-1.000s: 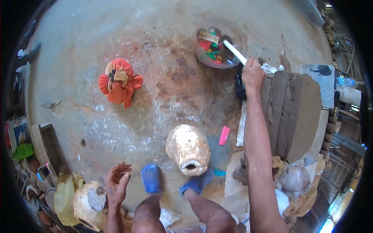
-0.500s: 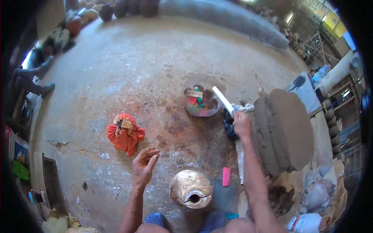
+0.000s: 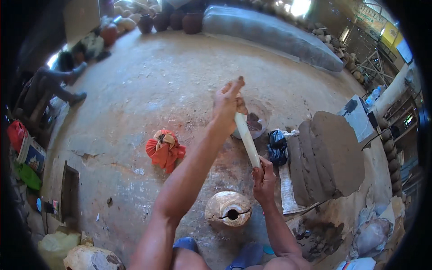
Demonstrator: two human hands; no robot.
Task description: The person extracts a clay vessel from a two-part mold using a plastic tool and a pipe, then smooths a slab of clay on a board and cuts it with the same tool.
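Note:
A long pale stick [image 3: 248, 140] slants across the middle, held between my two hands. My right hand [image 3: 264, 180] is closed round its near end. At its far end my left hand [image 3: 228, 102] curls its fingers about the tip, one digit pointing up and away. Behind the stick and left hand is a round see-through bowl [image 3: 265, 126], partly hidden, with dark bits inside. Below my hands a pale, cracked, rounded block with a dark hole [image 3: 228, 202] sits on the floor between my feet. An orange cloth bundle [image 3: 165, 148], tied at the top, lies left of my forearm.
To the right stand thick slabs of brown clay [image 3: 335, 153] beside a black plastic bag [image 3: 277, 147]. Crumpled plastic [image 3: 373, 236] lies lower right. Dark pots [image 3: 192, 22] and a long plastic-covered pile [image 3: 270, 33] line the back. Another person's legs [image 3: 56, 87] show at left.
My left hand has reached forward and right to the stick's far end. My right hand has come down and left, swinging the stick nearer. The pink strip is out of sight; the view has shifted.

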